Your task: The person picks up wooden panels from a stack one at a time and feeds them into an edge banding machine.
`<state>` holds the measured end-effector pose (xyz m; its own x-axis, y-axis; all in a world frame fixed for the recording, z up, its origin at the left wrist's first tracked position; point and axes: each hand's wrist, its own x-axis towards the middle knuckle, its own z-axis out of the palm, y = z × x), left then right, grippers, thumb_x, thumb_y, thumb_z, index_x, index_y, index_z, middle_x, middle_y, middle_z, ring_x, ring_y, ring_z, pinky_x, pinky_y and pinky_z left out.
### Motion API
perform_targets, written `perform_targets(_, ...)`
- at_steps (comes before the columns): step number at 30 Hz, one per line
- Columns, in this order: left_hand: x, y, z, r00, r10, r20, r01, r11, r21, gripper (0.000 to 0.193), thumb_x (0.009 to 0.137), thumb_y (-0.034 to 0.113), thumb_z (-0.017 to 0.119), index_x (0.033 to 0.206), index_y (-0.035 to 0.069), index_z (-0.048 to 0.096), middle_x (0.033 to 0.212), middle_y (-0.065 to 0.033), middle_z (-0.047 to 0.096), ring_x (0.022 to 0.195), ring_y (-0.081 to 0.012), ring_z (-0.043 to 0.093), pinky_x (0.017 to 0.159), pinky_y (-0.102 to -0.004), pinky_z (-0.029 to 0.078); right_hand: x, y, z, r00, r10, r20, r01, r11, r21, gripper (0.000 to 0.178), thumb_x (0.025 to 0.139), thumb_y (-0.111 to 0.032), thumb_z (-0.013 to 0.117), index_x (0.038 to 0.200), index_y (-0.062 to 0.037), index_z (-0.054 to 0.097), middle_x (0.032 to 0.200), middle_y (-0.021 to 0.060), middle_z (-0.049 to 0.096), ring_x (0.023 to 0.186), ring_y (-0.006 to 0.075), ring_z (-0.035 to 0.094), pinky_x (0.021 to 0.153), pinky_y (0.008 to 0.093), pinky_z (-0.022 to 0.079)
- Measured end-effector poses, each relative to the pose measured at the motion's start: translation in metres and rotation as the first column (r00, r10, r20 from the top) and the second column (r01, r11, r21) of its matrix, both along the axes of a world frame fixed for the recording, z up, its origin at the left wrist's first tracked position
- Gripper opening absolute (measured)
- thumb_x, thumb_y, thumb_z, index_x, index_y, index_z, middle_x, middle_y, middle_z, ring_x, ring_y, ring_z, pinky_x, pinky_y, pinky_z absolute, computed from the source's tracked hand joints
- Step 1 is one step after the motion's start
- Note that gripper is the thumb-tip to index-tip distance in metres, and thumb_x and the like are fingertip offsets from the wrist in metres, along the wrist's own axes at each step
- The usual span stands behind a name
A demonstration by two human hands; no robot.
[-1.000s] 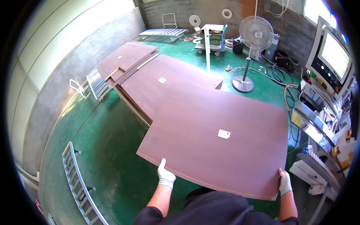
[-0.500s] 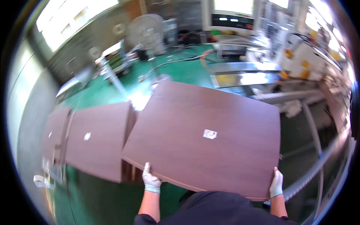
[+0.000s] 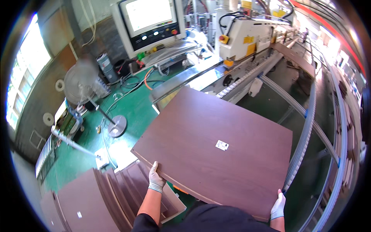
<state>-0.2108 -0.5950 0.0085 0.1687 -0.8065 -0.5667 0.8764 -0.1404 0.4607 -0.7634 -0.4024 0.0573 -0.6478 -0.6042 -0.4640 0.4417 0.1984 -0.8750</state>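
Between my hands is a large brown wooden panel with a small white printed label on its top face. My left hand, in a white glove, grips the panel's near left edge, thumb on top. At the near right corner my right hand, also gloved, is closed on the edge with its thumb up; its other fingers are mostly hidden. The panel's far right part lies over or just above a roller rail; whether it touches cannot be made out.
Stacked brown panels stand at the lower left. A long white machine with a feed line runs to the far right, beside a control screen. Roller conveyor rails extend along the right. A standing fan and cables occupy the green floor.
My view has swung right, toward the machine and conveyor, and the held panel has come round with me. The stacked panels have shifted to the lower left of the picture. Both hands keep their grip.
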Motion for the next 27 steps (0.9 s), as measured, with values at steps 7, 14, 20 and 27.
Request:
perform_targets(7, -0.023, -0.115, -0.022, 0.961, -0.009, 0.277, 0.033, 0.996, -0.083, 0.048, 0.095, 0.038, 0.067, 0.123, 0.0, 0.055, 0.115, -0.0104, 0.064, 0.104, -0.0237, 0.063, 0.09, -0.0385, 0.054, 0.018, -0.01, -0.051, 0.993, 0.01, 0.12, -0.015, 0.999, 0.038, 0.028, 0.094, -0.025, 0.061, 0.109, -0.0015, 0.059, 0.108, 0.0094, 0.062, 0.103, 0.0213, 0.058, 0.093, 0.0386, 0.049)
perform_targets(14, -0.038, -0.19, -0.013, 0.537, -0.127, 0.834, 0.008, 0.989, 0.145, 0.082, 0.095, 0.044, 0.064, 0.145, -0.012, 0.031, 0.147, -0.0235, 0.042, 0.137, -0.0316, 0.041, 0.113, -0.038, 0.033, 0.05, -0.051, -0.045, 0.722, 0.174, 0.669, -0.165, 0.983, -0.077, 0.057, 0.092, -0.04, 0.058, 0.137, -0.0053, 0.052, 0.138, 0.0155, 0.056, 0.127, 0.0384, 0.05, 0.11, 0.0579, 0.036)
perform_targets(20, -0.044, -0.228, 0.008, 0.395, -0.274, 0.877, 0.096, 0.962, 0.257, 0.088, 0.099, 0.053, 0.05, 0.148, -0.014, 0.022, 0.155, -0.0283, 0.028, 0.145, -0.0368, 0.03, 0.118, -0.0375, 0.025, 0.056, -0.084, -0.043, 0.691, 0.076, 0.719, -0.122, 0.992, 0.012, 0.06, 0.093, -0.048, 0.057, 0.135, -0.0059, 0.054, 0.138, 0.0146, 0.056, 0.127, 0.0379, 0.05, 0.11, 0.0566, 0.037)
perform_targets(27, -0.079, -0.259, -0.002, 0.567, -0.214, 0.796, 0.254, 0.964, 0.078, 0.072, 0.104, 0.05, 0.041, 0.149, -0.005, 0.03, 0.15, -0.016, 0.041, 0.136, -0.0295, 0.041, 0.116, -0.0369, 0.03, 0.018, -0.109, -0.059, 0.921, -0.098, 0.376, 0.046, 0.988, 0.145, 0.055, 0.096, -0.045, 0.06, 0.133, -0.0074, 0.049, 0.13, 0.0104, 0.058, 0.118, 0.0301, 0.057, 0.103, 0.0506, 0.045)
